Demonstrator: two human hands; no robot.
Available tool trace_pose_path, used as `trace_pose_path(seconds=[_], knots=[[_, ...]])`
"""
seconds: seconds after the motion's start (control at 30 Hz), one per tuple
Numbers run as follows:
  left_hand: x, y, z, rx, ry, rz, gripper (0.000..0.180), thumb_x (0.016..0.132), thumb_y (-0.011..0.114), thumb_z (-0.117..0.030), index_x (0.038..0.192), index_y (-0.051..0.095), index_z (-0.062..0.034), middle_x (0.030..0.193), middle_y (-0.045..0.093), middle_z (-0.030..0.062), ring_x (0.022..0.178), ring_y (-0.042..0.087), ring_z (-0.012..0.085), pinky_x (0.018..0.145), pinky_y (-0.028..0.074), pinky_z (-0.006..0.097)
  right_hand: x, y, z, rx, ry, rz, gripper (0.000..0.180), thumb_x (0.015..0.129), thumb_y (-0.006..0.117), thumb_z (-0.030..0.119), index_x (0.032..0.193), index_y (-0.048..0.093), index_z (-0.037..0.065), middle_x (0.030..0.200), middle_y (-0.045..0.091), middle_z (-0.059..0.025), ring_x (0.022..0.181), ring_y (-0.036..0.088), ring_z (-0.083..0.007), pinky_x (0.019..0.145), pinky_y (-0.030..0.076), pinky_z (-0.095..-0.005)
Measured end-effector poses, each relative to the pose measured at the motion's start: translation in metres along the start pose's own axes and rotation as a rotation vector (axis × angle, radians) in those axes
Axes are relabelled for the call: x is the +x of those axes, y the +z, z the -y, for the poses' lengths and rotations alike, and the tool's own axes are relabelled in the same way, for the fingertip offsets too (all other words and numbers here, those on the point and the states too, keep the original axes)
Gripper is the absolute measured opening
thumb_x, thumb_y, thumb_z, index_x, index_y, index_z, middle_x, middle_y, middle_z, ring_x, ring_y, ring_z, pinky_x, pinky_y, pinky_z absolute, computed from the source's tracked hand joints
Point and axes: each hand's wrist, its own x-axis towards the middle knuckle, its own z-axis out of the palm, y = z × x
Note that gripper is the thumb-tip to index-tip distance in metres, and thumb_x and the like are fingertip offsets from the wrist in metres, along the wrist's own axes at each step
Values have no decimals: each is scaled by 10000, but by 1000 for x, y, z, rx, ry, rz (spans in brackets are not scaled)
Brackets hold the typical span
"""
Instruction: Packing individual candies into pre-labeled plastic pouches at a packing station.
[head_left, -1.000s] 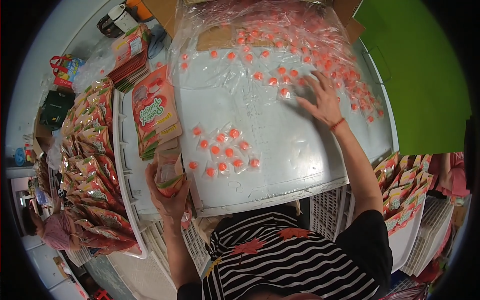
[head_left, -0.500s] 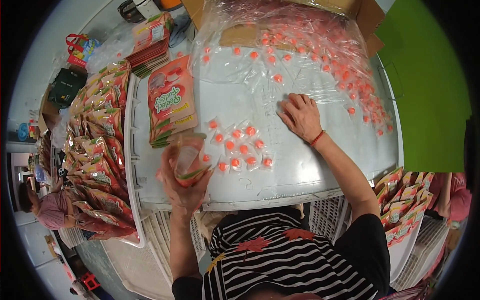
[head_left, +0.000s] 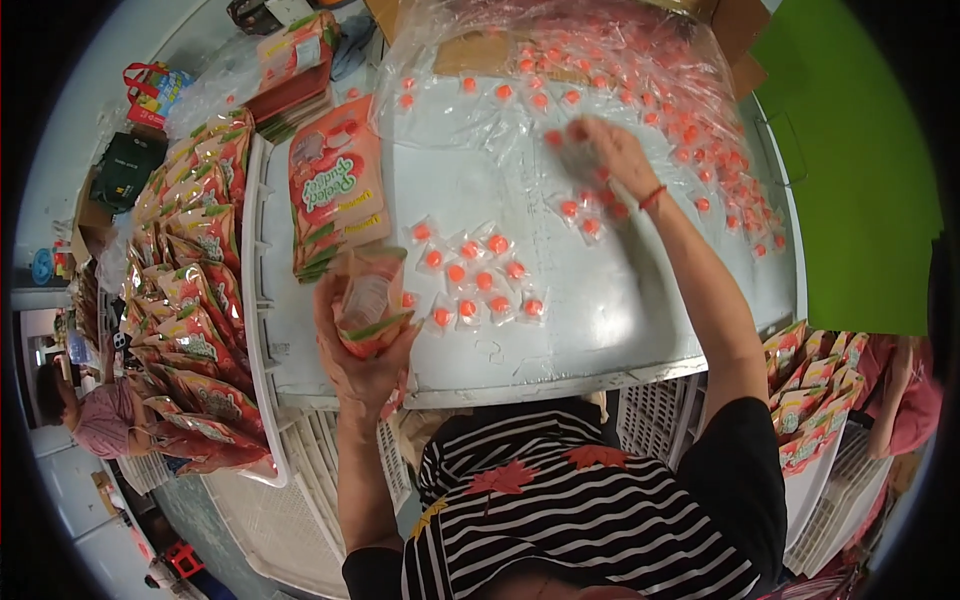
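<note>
My left hand (head_left: 352,378) is wrapped around a standing pink-red pouch (head_left: 372,298) whose mouth gapes open at the top. Right of it lies a loose group of clear-wrapped pink-orange candies (head_left: 484,280). My right hand (head_left: 606,148) is over the far middle of the table, its fingers bent and smeared by motion; whether they hold anything is unclear. Below that hand sit a few wrapped candies (head_left: 590,226), partly blurred. Flat pouches (head_left: 336,180) are stacked just beyond my left hand.
A heap of wrapped candies (head_left: 690,135) spreads from a clear plastic bag (head_left: 440,120) at the back of the pale table (head_left: 440,385). Filled pouches (head_left: 205,330) crowd a white crate at left; more pouches (head_left: 812,400) stand at right. A green panel (head_left: 850,180) borders the right side.
My right hand has lifted and moved away from me, its fingers now curled. Several candies show where it was resting. My left hand still holds the pouch, now tipped a little differently.
</note>
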Motion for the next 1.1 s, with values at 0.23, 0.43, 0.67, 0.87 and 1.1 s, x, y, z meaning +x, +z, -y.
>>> trace_pose_path(seconds=[0.23, 0.43, 0.67, 0.87, 1.1], knots=[[0, 10, 1, -10, 6, 23, 955, 610, 788, 24, 1397, 249, 17, 1323, 436, 164, 1171, 475, 249, 989, 406, 354, 27, 4, -28, -552, -386, 187, 494, 983, 360, 414, 1142, 609, 17, 1250, 548, -158, 1180, 501, -273, 984, 396, -348], [-2, 8, 9, 16, 6, -24, 1007, 580, 841, -38, 1403, 260, -18, 1277, 474, 174, 1131, 515, 271, 950, 442, 368, 2, -46, -49, 16, 96, 118, 507, 942, 406, 473, 1088, 661, 59, 1069, 657, -123, 985, 610, -214, 849, 460, -320], [-4, 9, 10, 18, -34, -15, 1001, 588, 837, -35, 1405, 258, -14, 1290, 465, 177, 1141, 510, 279, 958, 436, 368, -10, -45, -39, -425, -353, -77, 246, 918, 539, 229, 1062, 642, 57, 1110, 621, -94, 1055, 554, -257, 939, 418, -336], [2, 13, 2, 2, -2, -25, 997, 594, 832, -26, 1407, 255, -14, 1288, 465, 181, 1144, 510, 281, 962, 433, 373, 18, -16, -29, -615, -418, 172, 182, 854, 581, 149, 999, 661, 72, 1131, 614, -98, 1055, 550, -294, 940, 429, -355], [-11, 4, 13, -32, -62, -44, 1002, 595, 828, -10, 1410, 245, -9, 1338, 413, 198, 1196, 470, 287, 996, 413, 388, -5, -49, -40, -909, -324, -114, 287, 879, 552, 251, 1067, 622, 45, 1168, 588, -121, 1138, 507, -312, 967, 411, -377]])
